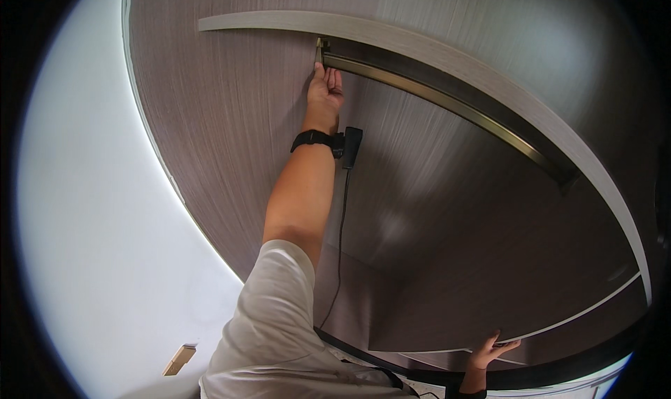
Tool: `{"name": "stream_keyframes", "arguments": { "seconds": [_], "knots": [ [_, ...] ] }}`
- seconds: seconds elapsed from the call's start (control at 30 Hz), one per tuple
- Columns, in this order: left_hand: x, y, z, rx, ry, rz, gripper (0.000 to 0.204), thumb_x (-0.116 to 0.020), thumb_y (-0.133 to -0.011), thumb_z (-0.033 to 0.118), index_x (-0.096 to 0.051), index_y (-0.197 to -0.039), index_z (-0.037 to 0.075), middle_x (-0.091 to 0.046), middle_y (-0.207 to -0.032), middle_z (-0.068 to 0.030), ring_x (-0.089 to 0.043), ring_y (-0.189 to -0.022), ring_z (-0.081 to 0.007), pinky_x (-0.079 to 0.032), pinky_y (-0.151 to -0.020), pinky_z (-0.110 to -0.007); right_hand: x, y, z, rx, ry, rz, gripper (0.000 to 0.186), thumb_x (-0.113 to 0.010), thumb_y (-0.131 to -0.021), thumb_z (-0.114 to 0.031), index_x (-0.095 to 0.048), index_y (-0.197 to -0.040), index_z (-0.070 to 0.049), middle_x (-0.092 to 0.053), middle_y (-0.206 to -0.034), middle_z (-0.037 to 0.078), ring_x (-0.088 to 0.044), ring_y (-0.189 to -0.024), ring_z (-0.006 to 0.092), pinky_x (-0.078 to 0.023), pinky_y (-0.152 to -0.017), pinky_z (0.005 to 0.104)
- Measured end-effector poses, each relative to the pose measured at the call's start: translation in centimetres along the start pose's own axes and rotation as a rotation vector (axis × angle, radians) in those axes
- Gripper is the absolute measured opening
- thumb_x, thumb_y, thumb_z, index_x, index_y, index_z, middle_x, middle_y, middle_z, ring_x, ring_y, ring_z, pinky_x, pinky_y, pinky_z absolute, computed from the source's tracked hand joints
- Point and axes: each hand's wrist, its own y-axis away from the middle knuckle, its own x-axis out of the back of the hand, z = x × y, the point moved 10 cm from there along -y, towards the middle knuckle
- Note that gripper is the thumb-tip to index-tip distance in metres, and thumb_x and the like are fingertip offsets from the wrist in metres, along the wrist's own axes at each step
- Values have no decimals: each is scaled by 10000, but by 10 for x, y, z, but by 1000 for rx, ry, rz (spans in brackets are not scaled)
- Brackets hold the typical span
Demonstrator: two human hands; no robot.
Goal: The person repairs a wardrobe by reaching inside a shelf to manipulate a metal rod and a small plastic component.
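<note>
My left hand (326,84) is raised to the left end of a brass-coloured hanging rail (428,93) under a pale-edged shelf (377,30), its fingers closed at the small metal end bracket (319,48). A black strap with a box-like device (351,146) is on that wrist, and a cable runs down from it. Lower right, my right hand (489,350) rests against the edge of a lower panel (566,315), fingers spread.
Wood-grain cabinet boards (196,119) surround the rail, curving in the fisheye picture. A white wall (84,175) runs along the left, with a beige wall fitting or opening (179,359) near the bottom.
</note>
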Motion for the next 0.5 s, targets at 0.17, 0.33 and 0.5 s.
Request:
{"name": "stream_keyframes", "arguments": {
  "seconds": [0.17,0.33,0.5],
  "knots": [
    [0,2,0,-8,-13,7,366,-654,-846,232,-550,-1122,14,-552,-1059,-70,-541,-977,-170,-473,-929,-279,3,-1,13,-4,19,-41,571,-518,-909,-193,-175,-1330,-17,-286,-1270,197,-346,-1167,291,-316,-985,440],
    [1,-1,0,-8,-12,13,322,-655,-847,229,-570,-1076,18,-566,-1007,-62,-555,-934,-164,-482,-916,-278,6,1,16,3,12,-19,580,-517,-910,-190,-166,-1336,-16,-282,-1279,201,-348,-1168,295,-319,-987,438],
    [1,-3,1,2,-24,-1,280,-645,-856,218,-583,-1051,26,-580,-980,-53,-561,-912,-156,-491,-888,-273,4,-1,16,31,16,-49,567,-516,-908,-177,-179,-1330,-1,-282,-1277,201,-351,-1158,291,-316,-983,435]
  ]
}}
